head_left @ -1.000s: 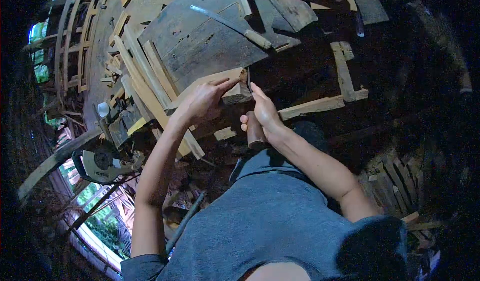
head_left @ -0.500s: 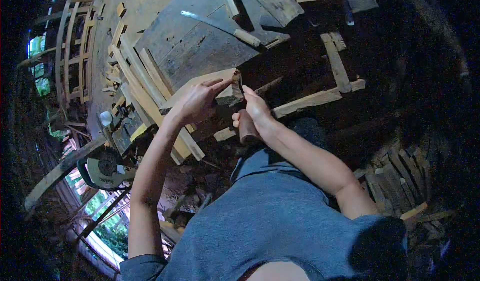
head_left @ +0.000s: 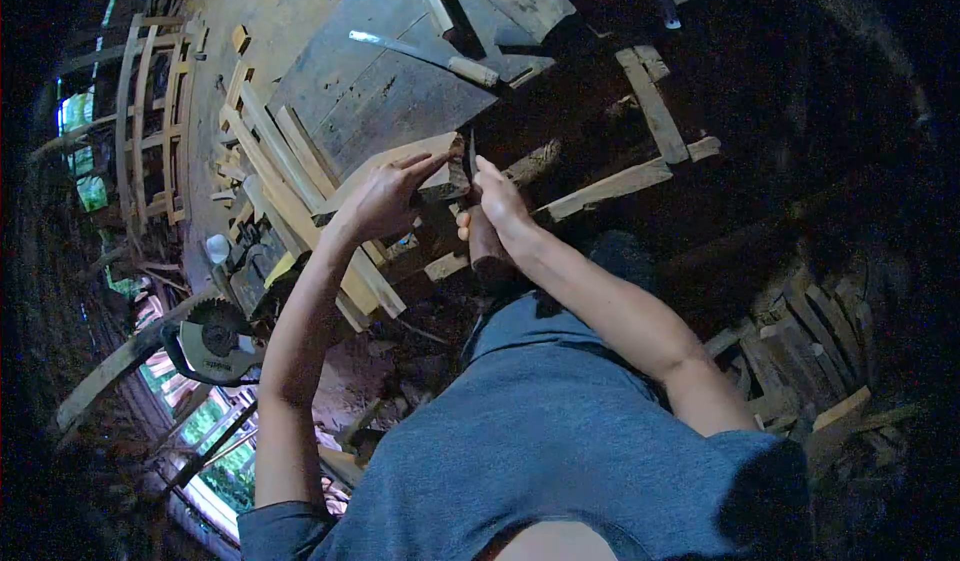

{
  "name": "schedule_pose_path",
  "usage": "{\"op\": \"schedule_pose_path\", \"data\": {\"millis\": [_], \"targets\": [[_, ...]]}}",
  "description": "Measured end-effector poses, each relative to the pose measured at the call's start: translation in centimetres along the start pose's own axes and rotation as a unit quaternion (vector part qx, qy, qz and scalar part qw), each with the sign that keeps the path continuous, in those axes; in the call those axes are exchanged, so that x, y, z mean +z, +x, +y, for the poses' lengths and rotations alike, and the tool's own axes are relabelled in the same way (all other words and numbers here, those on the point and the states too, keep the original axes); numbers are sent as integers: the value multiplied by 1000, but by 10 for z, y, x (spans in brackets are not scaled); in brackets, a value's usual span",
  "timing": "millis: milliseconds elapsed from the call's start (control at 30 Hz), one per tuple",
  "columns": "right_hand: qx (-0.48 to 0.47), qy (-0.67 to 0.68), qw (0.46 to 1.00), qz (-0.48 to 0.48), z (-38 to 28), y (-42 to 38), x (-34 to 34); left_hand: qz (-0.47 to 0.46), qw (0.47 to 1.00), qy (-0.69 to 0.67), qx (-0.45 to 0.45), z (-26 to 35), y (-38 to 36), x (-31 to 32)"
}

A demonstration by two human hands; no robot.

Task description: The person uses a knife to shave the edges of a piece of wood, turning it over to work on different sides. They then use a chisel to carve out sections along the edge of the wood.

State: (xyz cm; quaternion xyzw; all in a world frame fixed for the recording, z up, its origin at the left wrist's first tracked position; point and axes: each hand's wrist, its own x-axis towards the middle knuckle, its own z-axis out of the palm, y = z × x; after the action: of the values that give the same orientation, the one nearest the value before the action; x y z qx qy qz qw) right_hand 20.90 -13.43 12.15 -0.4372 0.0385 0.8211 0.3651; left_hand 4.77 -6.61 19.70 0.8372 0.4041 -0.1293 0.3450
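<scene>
A thick piece of wood (head_left: 437,148) lies at the centre, its rough dark end facing right. My left hand (head_left: 385,197) rests on it, its fingers stretched toward that end. Just to the right, my right hand (head_left: 500,204) is wrapped round the brown handle of a tool (head_left: 484,237). A narrow dark blade points up from this hand beside the wood's end; whether it touches the wood I cannot tell.
Long wooden strips (head_left: 285,166) lie left of centre. A long blade with a wooden handle (head_left: 472,71) is on the grey board (head_left: 345,98). A circular saw (head_left: 215,343) stands at lower left, and wood pieces (head_left: 800,351) are piled at lower right.
The view has shifted slightly, so the board and long blade appear further left. Both hands keep nearly the same pose at the wood, and the tool's blade shows more clearly above my right hand.
</scene>
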Motion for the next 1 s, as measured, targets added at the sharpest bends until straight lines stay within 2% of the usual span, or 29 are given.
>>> {"op": "schedule_pose_path", "data": {"millis": [33,67,167,200,267,300,333,400,467,533,600,667,700,767,867,900,933,1000], "targets": [[-22,-17,996,-87,4,27,-13,-6,1000,4,-4,-5,2,2],[-26,-16,996,-87,8,44,-22,-14,1000,7,-9,-8,2,3],[69,32,997,10,12,81,-24,-13,1000,15,-12,-6,4,-10],[72,31,997,12,11,66,-23,1,1000,5,-9,-7,2,-5],[-7,-51,998,45,10,30,-33,35,999,-17,21,-19,-2,2],[5,-49,998,-39,9,30,-44,24,999,-47,-1,-21,0,0],[1,-50,998,-37,9,29,-43,12,997,-76,-23,-24,0,-2],[30,0,999,-32,4,13,-24,19,998,-58,-12,-27,1,1],[40,23,997,-64,12,29,-12,13,999,-36,-22,-26,2,3],[22,-18,999,29,11,16,6,44,998,-47,1,-33,-2,13],[22,-29,998,52,26,24,5,71,995,-59,34,-28,2,15],[-207,-99,967,107,71,72,-6,24,998,-56,-33,-13,0,7],[-108,185,977,-19,47,90,-10,22,998,-54,-29,-8,-5,12],[-124,159,979,-31,31,91,-7,-42,993,56,-94,-7,-5,4],[-88,46,995,-24,33,68,-22,-11,994,33,-99,-5,-5,8],[-77,7,997,-20,32,57,-29,56,998,-14,-4,-10,-7,11],[-78,2,997,-21,27,45,-36,62,998,-15,-4,-16,-5,7],[-51,-7,998,-21,27,10,-49,-33,988,-81,-131,-31,-6,-11]]}}
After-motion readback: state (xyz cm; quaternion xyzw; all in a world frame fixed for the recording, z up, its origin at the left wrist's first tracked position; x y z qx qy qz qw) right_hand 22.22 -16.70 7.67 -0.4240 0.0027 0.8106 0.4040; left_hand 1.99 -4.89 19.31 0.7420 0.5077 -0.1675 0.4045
